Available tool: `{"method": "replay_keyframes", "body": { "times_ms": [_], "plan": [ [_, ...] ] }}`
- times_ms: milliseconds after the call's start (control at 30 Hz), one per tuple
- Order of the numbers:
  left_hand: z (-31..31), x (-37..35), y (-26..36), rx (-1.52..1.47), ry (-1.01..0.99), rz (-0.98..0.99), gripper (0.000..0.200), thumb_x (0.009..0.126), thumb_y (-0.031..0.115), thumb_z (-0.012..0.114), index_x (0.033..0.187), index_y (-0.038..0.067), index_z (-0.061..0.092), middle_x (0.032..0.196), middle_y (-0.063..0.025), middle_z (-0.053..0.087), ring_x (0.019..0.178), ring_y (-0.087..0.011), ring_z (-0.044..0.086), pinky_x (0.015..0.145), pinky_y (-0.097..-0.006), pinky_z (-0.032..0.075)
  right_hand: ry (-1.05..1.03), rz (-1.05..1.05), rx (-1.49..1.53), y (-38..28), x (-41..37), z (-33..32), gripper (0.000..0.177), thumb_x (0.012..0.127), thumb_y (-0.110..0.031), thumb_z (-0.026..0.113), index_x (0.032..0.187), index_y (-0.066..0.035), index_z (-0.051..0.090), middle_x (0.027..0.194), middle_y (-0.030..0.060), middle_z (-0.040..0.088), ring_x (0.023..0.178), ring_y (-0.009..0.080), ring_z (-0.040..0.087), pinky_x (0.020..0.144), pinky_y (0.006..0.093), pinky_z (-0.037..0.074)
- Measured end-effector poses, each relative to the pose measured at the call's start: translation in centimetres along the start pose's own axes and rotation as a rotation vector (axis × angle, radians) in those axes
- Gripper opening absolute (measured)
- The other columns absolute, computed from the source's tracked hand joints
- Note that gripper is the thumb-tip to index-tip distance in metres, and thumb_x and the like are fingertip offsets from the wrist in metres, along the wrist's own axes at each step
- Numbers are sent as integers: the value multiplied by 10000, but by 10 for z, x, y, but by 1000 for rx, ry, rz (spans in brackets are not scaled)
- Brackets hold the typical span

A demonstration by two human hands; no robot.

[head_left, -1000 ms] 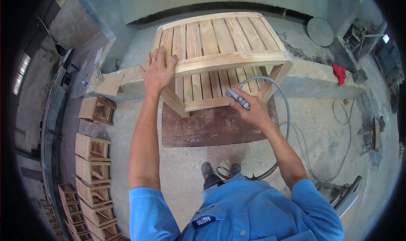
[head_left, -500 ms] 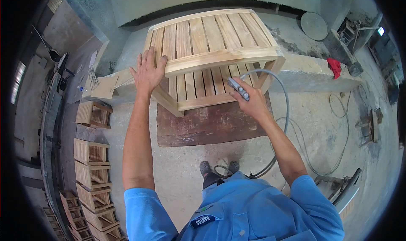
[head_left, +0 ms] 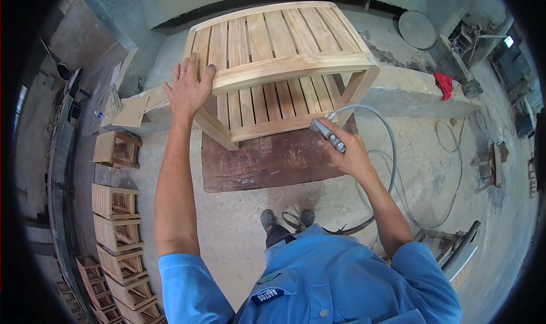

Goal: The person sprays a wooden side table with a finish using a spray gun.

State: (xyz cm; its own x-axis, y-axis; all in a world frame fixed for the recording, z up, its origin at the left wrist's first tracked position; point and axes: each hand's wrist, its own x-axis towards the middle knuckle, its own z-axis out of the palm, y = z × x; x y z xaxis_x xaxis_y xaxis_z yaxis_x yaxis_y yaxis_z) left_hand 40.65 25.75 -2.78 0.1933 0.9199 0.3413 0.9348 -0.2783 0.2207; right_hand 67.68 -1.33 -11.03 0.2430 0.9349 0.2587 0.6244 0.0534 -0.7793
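A slatted wooden bench (head_left: 290, 69) with a lower slatted shelf (head_left: 282, 101) stands in front of me. My left hand (head_left: 190, 91) lies on its top at the near left corner, fingers spread and nothing in them. Wrapped in my right hand (head_left: 350, 153) is a grey metal air blow gun (head_left: 328, 135), its front end pointing up and left toward the lower front rail. A grey hose (head_left: 392, 148) loops from the gun's far end down to the right of my forearm. A small gap seems to separate gun and rail; contact cannot be made out.
Under the bench is a worn brown board (head_left: 267, 167). Behind it runs a low concrete ledge (head_left: 398, 91) with a red cloth (head_left: 443, 85) on it. Several small wooden stools (head_left: 116, 202) line the left floor. Hose coils (head_left: 449, 210) lie at right.
My right hand has drawn the blow gun back toward me and to the right, away from the lower shelf. The left hand stays on the bench corner. The whole view has shifted slightly.
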Motion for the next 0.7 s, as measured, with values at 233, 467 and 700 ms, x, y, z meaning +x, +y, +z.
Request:
{"method": "replay_keyframes", "body": {
  "times_ms": [233,467,700],
  "plan": [
    [-2,-5,1,-18,-6,3,791,889,621,435,1528,159,367,1579,-105,352,1479,-336,263,1155,-674,98,-17,38,-61,-9,1,5,506,858,-316,748,1328,-183,614,958,199,718,869,411,693,736,446,546],
    [-2,-4,1,-18,2,-10,780,884,607,452,1525,170,373,1576,-84,362,1472,-334,281,1156,-674,99,-20,3,-61,7,-14,-6,487,866,-315,735,1320,-179,627,931,210,717,850,386,706,737,424,546],
    [-1,-2,0,-9,1,-12,773,885,605,454,1521,171,380,1576,-85,362,1472,-331,283,1154,-676,103,195,46,-48,18,23,-31,474,875,-337,724,1312,-178,632,920,223,709,860,393,701,749,414,537]
  ]
}}
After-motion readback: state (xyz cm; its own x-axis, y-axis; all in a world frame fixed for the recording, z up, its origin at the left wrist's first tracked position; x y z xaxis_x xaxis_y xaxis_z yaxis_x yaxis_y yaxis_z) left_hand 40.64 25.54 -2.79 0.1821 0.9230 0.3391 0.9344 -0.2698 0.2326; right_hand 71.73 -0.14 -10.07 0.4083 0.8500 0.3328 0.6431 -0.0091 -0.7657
